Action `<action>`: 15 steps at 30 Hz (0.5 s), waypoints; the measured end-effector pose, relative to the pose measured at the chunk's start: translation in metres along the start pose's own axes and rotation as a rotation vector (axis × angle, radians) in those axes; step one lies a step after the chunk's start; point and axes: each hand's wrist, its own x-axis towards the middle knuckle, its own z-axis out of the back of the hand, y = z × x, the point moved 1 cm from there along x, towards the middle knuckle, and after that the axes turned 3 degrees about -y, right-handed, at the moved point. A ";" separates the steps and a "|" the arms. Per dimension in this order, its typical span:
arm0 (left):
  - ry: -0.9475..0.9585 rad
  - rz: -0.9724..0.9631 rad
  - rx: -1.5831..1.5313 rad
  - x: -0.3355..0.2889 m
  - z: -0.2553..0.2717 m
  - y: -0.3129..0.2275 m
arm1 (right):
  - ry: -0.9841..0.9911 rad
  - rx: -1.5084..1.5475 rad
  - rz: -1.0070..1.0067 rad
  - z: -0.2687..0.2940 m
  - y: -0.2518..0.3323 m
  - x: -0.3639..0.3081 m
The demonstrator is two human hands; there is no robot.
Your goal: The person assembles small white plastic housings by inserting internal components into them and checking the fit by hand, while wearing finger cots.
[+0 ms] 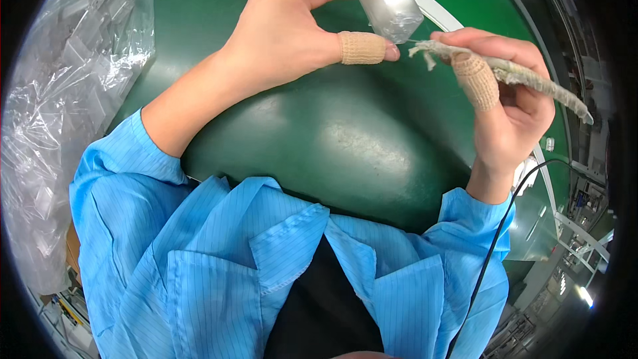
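My left hand [286,36] reaches up from the left and grips a silvery, smooth block-shaped piece [387,0] with rounded corners. Its fingers are on the far side and partly cut off by the frame, while the thumb lies near the lower end. On the right, my right hand [512,90] is closed round a slim, off-white stick wrapped in cloth [525,74]. The stick's frayed end points at the block's lower corner, close by; I cannot tell whether they touch. Each thumb wears a beige ribbed finger sleeve.
A green work surface [319,153] lies under both hands. Along the left stands a large clear plastic bag [60,93] of pale pieces. Behind the block runs a white curved edge [432,5]. A black cable [493,246] hangs by my right sleeve.
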 end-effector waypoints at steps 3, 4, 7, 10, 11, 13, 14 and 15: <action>0.012 -0.022 0.049 0.001 0.000 -0.001 | 0.005 0.045 -0.016 -0.001 -0.004 0.001; 0.009 -0.022 0.052 0.001 0.000 -0.002 | 0.020 0.072 -0.021 -0.002 -0.006 0.001; 0.003 -0.001 0.130 0.008 -0.003 -0.020 | 0.073 0.067 0.010 -0.002 -0.008 0.000; -0.145 0.728 0.132 0.015 -0.007 -0.047 | 0.069 0.048 0.013 -0.002 -0.009 -0.003; -0.130 0.712 0.173 0.015 -0.006 -0.047 | 0.074 0.048 0.014 -0.003 -0.008 -0.002; -0.115 0.697 0.214 0.016 -0.005 -0.048 | 0.094 -0.017 0.053 -0.004 -0.008 -0.001; -0.117 0.709 0.221 0.016 -0.005 -0.049 | 0.095 -0.016 0.053 -0.004 -0.007 -0.002; -0.119 0.721 0.227 0.016 -0.004 -0.049 | 0.087 -0.044 0.068 -0.005 -0.007 -0.002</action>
